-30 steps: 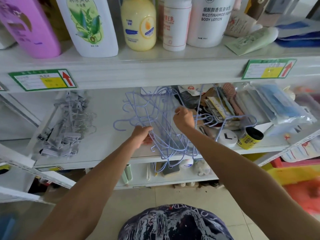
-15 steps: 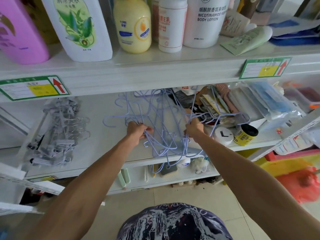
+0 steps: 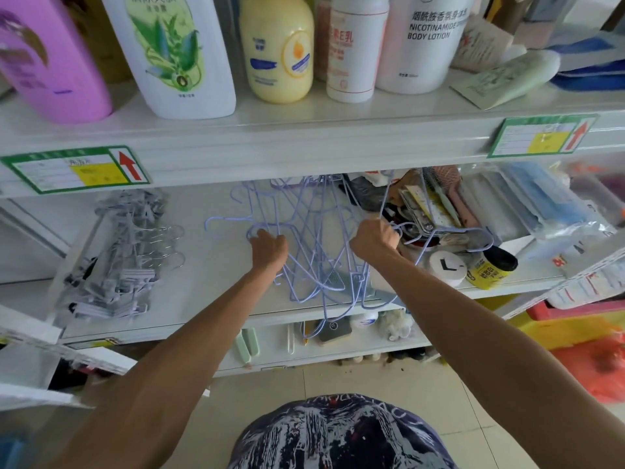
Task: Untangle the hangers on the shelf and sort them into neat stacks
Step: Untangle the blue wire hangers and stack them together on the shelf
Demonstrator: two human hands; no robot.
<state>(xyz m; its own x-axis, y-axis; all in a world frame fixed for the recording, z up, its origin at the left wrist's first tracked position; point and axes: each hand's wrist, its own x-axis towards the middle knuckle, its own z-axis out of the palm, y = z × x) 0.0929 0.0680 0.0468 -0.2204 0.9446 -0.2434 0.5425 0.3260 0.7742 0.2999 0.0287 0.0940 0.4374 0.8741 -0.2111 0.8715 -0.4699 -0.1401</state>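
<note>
A tangle of pale purple wire hangers [image 3: 319, 238] lies on the white middle shelf [image 3: 216, 275], its lower ends hanging past the shelf's front edge. My left hand [image 3: 269, 250] is closed on the hangers' left side, near their hooks. My right hand [image 3: 373, 240] is closed on wires at the tangle's right side, where some hangers stretch over a heap of small goods. A separate heap of grey clip hangers [image 3: 118, 258] lies on the same shelf to the left, touched by neither hand.
Large lotion and shampoo bottles [image 3: 277, 49] stand on the shelf above. Combs, packets, a white round lid [image 3: 444, 267] and a yellow-and-black jar [image 3: 490, 269] crowd the shelf's right part. A lower shelf holds small items. Red and yellow bins [image 3: 581, 336] are at the lower right.
My right hand dropped from higher in the tangle and moved right, pulling wires that way. My left hand stayed gripped on the left side. The tangle has spread wider.
</note>
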